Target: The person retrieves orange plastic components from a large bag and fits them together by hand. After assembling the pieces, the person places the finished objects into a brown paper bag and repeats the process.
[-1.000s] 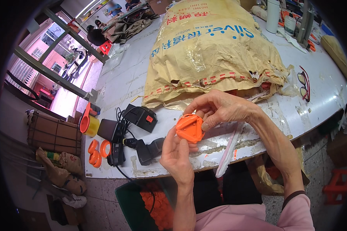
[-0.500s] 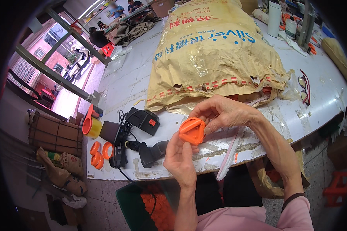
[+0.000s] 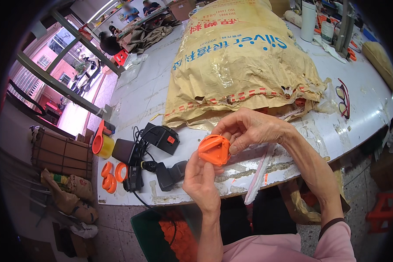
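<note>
Between my two hands, above the near table edge, is a round orange plastic part (image 3: 214, 150) with raised ribs on the side that shows. My left hand (image 3: 201, 181) grips it from below, its thumb on the lower rim. From the right, my right hand (image 3: 249, 131) pinches its edge between thumb and fingers; some fingertips are hidden behind the part. Just beyond my hands lies a large yellow sack (image 3: 244, 70) with a torn near end, and orange pieces show inside the opening.
Left of my hands lie a black device with cables (image 3: 161, 138), a black angular tool (image 3: 170, 174) and orange rings (image 3: 109, 177). A yellow tape roll (image 3: 104, 147) is at the left edge. Glasses (image 3: 343, 99) lie right. Below, a green bin (image 3: 149, 236) holds orange parts.
The orange part has tilted and shifted slightly left in my fingers. Both hands keep hold of it and have moved only a little.
</note>
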`<state>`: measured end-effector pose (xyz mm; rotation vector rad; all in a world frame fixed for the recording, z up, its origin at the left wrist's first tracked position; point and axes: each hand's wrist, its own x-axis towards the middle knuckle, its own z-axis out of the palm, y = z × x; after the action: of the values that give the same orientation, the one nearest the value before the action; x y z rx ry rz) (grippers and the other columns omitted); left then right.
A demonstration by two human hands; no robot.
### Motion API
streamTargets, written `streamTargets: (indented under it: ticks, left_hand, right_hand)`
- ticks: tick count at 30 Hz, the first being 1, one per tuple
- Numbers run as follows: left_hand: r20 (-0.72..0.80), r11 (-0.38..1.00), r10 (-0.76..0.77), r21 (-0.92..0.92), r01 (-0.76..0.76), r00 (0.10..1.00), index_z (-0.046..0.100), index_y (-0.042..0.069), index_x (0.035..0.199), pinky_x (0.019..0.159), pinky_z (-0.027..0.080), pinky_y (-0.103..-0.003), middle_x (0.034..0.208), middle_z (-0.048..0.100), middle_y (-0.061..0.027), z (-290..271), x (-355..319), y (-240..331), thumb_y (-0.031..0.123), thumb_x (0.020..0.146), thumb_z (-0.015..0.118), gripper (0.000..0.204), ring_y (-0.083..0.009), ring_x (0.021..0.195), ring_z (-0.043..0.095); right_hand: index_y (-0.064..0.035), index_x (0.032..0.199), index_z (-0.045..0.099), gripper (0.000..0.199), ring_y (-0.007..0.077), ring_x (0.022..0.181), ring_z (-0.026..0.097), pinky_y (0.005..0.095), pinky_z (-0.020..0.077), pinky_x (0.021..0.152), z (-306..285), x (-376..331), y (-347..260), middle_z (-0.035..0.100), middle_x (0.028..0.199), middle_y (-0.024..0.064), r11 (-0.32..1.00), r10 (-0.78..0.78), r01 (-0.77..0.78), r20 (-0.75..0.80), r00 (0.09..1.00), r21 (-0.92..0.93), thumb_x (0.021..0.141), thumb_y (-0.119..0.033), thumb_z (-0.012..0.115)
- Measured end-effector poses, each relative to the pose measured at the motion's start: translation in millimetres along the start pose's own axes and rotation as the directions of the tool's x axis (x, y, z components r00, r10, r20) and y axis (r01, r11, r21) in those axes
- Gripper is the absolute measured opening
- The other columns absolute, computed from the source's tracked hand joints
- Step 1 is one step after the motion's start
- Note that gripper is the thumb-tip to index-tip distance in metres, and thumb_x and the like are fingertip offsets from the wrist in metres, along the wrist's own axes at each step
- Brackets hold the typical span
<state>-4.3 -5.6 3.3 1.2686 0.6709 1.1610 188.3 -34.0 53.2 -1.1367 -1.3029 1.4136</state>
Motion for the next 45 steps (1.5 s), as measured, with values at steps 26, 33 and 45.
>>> streamTargets:
  ticks: [26,33,45]
  left_hand:
    - [0.000,0.996,-0.029,-0.089,0.029,1.000,0.045,-0.010,0.123,0.055,0.054,-0.026,0.085,0.064,-0.0133,-0.5,1.8,3.2,0.000,0.087,0.053,0.038,-0.0148,0.062,0.062]
    - [0.018,0.991,-0.041,-0.129,0.043,0.999,0.044,-0.012,0.123,0.058,0.053,-0.028,0.092,0.063,-0.0179,-4.4,-6.7,7.8,-0.006,0.086,0.050,0.038,-0.0171,0.067,0.062]
    - [-0.175,0.881,-0.474,-0.108,0.461,0.863,0.048,-0.008,0.122,0.060,0.052,-0.029,0.091,0.064,-0.0159,-134.6,-147.9,-18.4,0.000,0.087,0.053,0.036,-0.0173,0.068,0.061]
  right_hand:
    - [0.0026,0.115,0.056,0.040,0.0053,0.072,0.056,0.0172,0.0449,0.063,4.0,-0.8,-4.2,0.065,0.084,0.0033,0.996,0.032,-0.029,-0.035,0.999,0.083,0.076,-0.004,0.062]
    - [0.0004,0.114,0.057,0.040,0.0059,0.074,0.055,0.0183,0.0441,0.065,6.3,-1.6,-0.4,0.065,0.086,0.0037,0.994,-0.002,0.002,-0.002,1.000,0.108,0.075,-0.006,0.064]
    - [0.0001,0.110,0.060,0.030,0.0138,0.088,0.059,0.0254,0.0470,0.080,4.8,14.7,19.2,0.064,0.096,0.0079,0.825,-0.177,-0.127,-0.466,0.867,-0.550,0.081,-0.008,0.058]
